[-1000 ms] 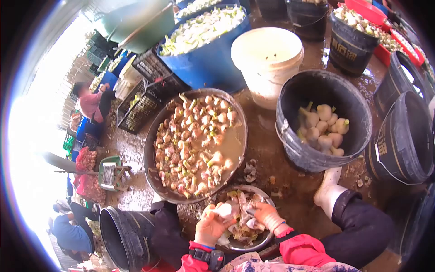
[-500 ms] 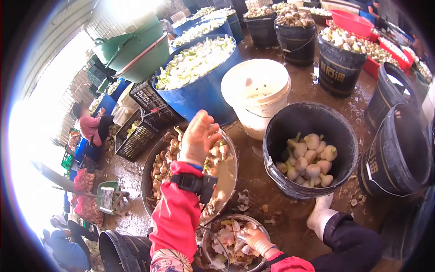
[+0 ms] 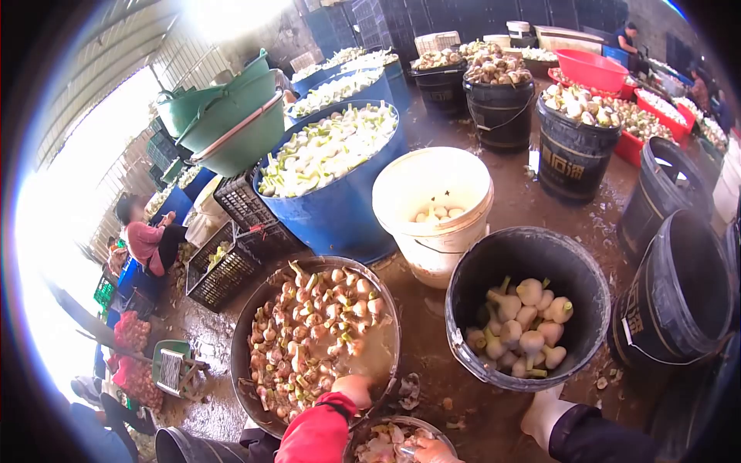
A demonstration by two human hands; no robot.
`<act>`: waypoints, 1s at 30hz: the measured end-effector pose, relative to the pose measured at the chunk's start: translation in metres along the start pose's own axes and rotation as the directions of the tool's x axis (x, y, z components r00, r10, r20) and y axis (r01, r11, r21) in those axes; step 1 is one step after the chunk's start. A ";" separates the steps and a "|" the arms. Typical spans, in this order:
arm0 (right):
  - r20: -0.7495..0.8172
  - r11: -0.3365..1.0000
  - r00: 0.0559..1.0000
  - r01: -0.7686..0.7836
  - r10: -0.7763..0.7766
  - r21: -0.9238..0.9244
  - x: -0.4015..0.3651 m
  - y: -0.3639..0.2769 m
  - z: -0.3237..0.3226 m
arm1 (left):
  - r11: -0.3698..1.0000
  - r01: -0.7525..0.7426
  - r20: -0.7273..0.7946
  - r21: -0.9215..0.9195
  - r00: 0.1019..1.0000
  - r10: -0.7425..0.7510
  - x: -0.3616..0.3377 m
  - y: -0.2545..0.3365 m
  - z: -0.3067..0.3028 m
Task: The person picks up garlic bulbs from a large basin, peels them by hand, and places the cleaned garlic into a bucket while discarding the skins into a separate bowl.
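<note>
Head view: L hand [image 3: 351, 388], raised over pan [image 3: 238, 363] 0.5 s ago, now down at its near rim, touching wet bulbs [image 3: 309, 324]. Fingers hidden, so grip can't tell. R hand [image 3: 434, 451] over peel bowl [image 3: 401, 419], cut off by frame; grip unclear too. Bulbs round, pink-brown skins, green stubs, murky water. Pan shallow metal.

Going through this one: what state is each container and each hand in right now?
Basin, holds unpeeled bulbs in murky water.
Black bucket, partly filled with peeled bulbs.
White bucket, a few bulbs at the bottom.
Blue tub, heaped full.
Bowl, holds peels.
Left hand, at the basin's near rim; grip unclear.
Right hand, over the bowl, mostly cut off; grip unclear.
</note>
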State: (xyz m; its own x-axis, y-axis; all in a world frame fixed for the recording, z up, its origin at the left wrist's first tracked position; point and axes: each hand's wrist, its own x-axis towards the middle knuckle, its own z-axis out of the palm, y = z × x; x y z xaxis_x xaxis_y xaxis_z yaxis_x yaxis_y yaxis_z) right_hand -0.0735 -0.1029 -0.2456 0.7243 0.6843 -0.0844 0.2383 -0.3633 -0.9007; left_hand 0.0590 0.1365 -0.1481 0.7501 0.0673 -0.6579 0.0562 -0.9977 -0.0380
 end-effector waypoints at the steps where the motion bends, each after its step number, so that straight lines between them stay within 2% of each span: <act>1: 0.000 1.000 1.000 0.003 -0.003 -0.002 0.003 -0.030 -0.022 | 0.978 0.103 -0.013 -0.183 0.994 -0.107 -0.015 0.000 -0.015; 2: 0.175 0.789 0.903 -0.429 0.393 0.439 0.007 -0.069 -0.047 | 0.925 0.098 -0.143 -0.368 0.977 -0.160 -0.023 -0.008 -0.010; 3: 0.488 0.244 0.649 -0.713 0.583 0.657 0.007 -0.091 -0.059 | 0.842 0.063 -0.258 -0.535 0.937 -0.234 -0.033 -0.016 -0.001; 4: 0.487 0.134 0.716 -0.620 0.501 0.773 0.003 -0.069 -0.034 | 0.637 -0.083 -0.337 -0.766 0.896 -0.289 -0.044 -0.019 0.011; 5: 0.485 0.142 0.722 -0.617 0.495 0.774 0.006 -0.061 -0.019 | 0.195 -0.235 -0.288 -0.952 0.904 -0.315 -0.054 -0.016 0.022; 6: -0.020 0.639 0.935 -0.226 0.354 0.735 0.011 -0.057 -0.005 | -0.013 -0.246 -0.224 -0.969 0.903 -0.366 -0.077 -0.002 0.017; 7: -0.426 0.909 0.904 0.205 -0.033 0.364 0.010 -0.060 0.006 | -0.225 -0.252 -0.147 -0.941 0.904 -0.401 -0.101 0.016 0.015; 8: -0.333 0.762 0.917 0.051 0.221 0.646 0.009 -0.089 -0.010 | -0.360 -0.264 -0.121 -0.895 0.919 -0.374 -0.114 0.028 0.026; 9: -0.155 0.508 0.883 -0.104 0.442 0.855 0.008 -0.121 -0.035 | -0.447 -0.246 -0.083 -0.860 0.931 -0.354 -0.135 0.047 0.029; 11: -0.193 0.460 0.897 -0.013 0.397 0.888 0.004 -0.115 -0.034 | -0.662 -0.235 -0.119 -0.711 0.969 -0.217 -0.157 0.070 0.055; 13: -0.196 0.733 0.903 -0.167 0.382 0.659 -0.007 -0.121 -0.055 | -0.629 -0.241 -0.208 -0.739 0.970 -0.128 -0.179 0.091 0.069; 14: -0.179 0.617 0.907 -0.106 0.381 0.780 -0.009 -0.114 -0.049 | -0.569 -0.265 -0.213 -0.778 0.964 -0.158 -0.190 0.097 0.078; 15: -0.174 0.483 0.912 -0.030 0.372 0.875 -0.007 -0.106 -0.041 | -0.363 -0.358 -0.287 -0.860 0.928 -0.236 -0.198 0.104 0.081; 16: -0.200 0.573 0.913 -0.043 0.355 0.819 -0.009 -0.105 -0.039 | -0.240 -0.377 -0.312 -0.895 0.911 -0.269 -0.203 0.104 0.088; 17: -0.196 0.604 0.907 -0.077 0.373 0.793 -0.011 -0.108 -0.039 | -0.112 -0.395 -0.349 -0.912 0.890 -0.294 -0.201 0.102 0.095; 18: -0.189 0.609 0.908 -0.086 0.373 0.789 -0.013 -0.108 -0.037 | 0.110 -0.432 -0.442 -0.895 0.831 -0.337 -0.200 0.097 0.104; 19: -0.182 0.615 0.910 -0.095 0.372 0.783 -0.015 -0.111 -0.039 | 0.112 -0.435 -0.446 -0.894 0.830 -0.335 -0.204 0.100 0.098; 20: -0.184 0.614 0.911 -0.091 0.369 0.784 -0.015 -0.114 -0.039 | 0.505 -0.457 -0.646 -0.732 0.700 -0.303 -0.210 0.103 0.090; 21: -0.178 0.621 0.902 -0.118 0.394 0.775 -0.016 -0.119 -0.039 | 0.811 -0.377 -0.802 -0.447 0.570 -0.178 -0.214 0.105 0.084; 23: -0.173 0.628 0.892 -0.146 0.418 0.764 -0.017 -0.120 -0.039 | 0.809 -0.411 -0.824 -0.421 0.547 -0.151 -0.213 0.106 0.090; 24: -0.189 0.687 0.909 -0.132 0.372 0.714 -0.017 -0.115 -0.040 | 0.444 -0.479 -0.637 -0.757 0.693 -0.337 -0.210 0.105 0.100; 25: -0.200 0.742 0.925 -0.118 0.324 0.660 -0.017 -0.113 -0.041 | -0.031 -0.421 -0.377 -0.906 0.840 -0.392 -0.211 0.107 0.102; 26: -0.230 0.761 0.941 -0.045 0.250 0.647 -0.018 -0.113 -0.044 | -0.507 -0.299 -0.149 -0.809 0.937 -0.315 -0.214 0.105 0.094; 27: -0.222 0.762 0.943 -0.048 0.248 0.646 -0.018 -0.112 -0.045 | -0.743 -0.209 -0.181 -0.636 0.976 -0.119 -0.214 0.095 0.100; 29: -0.159 0.756 0.970 -0.035 0.184 0.654 -0.017 -0.108 -0.045 | -0.905 -0.073 -0.186 -0.419 0.983 0.006 -0.220 0.095 0.103; 30: -0.173 0.723 0.961 -0.040 0.218 0.689 -0.016 -0.104 -0.039 | -0.905 -0.079 -0.184 -0.417 0.983 -0.001 -0.221 0.096 0.103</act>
State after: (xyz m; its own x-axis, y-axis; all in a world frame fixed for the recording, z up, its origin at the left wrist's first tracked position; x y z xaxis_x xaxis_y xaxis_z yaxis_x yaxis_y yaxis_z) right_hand -0.0849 -0.1007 -0.1344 0.8593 0.4691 -0.2037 -0.3028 0.1457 -0.9418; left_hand -0.1693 0.0253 -0.0833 0.8587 0.0684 -0.5079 0.1649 0.9015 0.4001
